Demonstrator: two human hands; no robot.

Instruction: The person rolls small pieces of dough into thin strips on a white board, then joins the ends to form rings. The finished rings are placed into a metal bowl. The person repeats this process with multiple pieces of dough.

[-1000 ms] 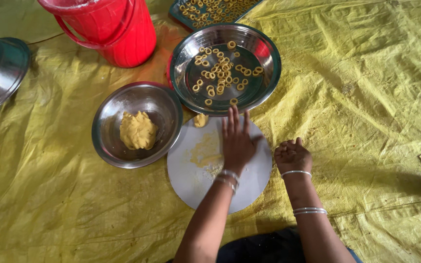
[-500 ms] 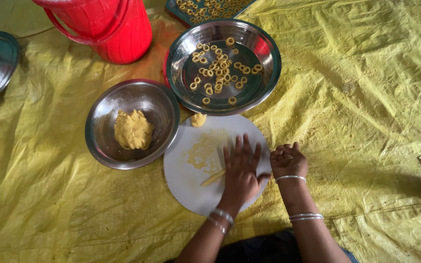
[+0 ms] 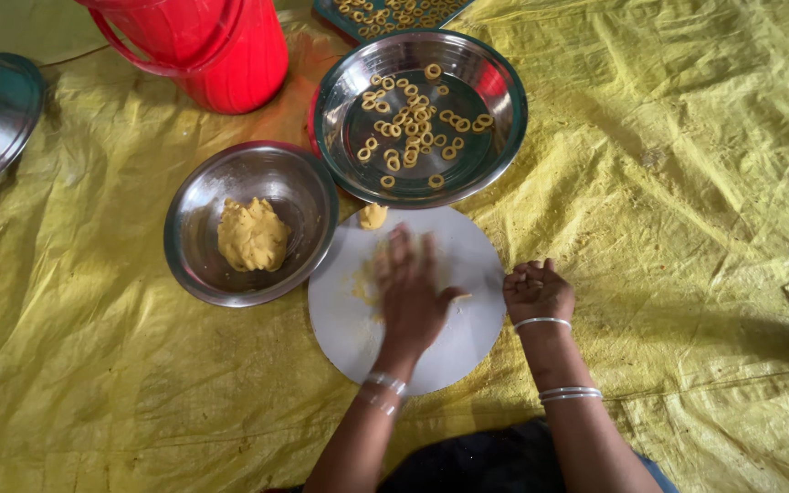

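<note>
Down on a yellow tarpaulin (image 3: 668, 183), a person sits at a round white board (image 3: 449, 351). Their left hand (image 3: 413, 288) lies flat and open on the board, fingers spread, palm pressing yellow dough (image 3: 364, 285) that smears out beside it; the hand is blurred. Their right hand (image 3: 536, 289) rests at the board's right edge, curled into a loose fist; I cannot tell whether it holds anything. A small dough lump (image 3: 373, 216) sits at the board's far edge. Left of the board, a steel bowl (image 3: 195, 265) holds a dough mound (image 3: 251, 235). Beyond the board, a steel plate (image 3: 504, 128) holds small dough rings (image 3: 411, 123). A red bucket (image 3: 221, 50) stands farther left.
</note>
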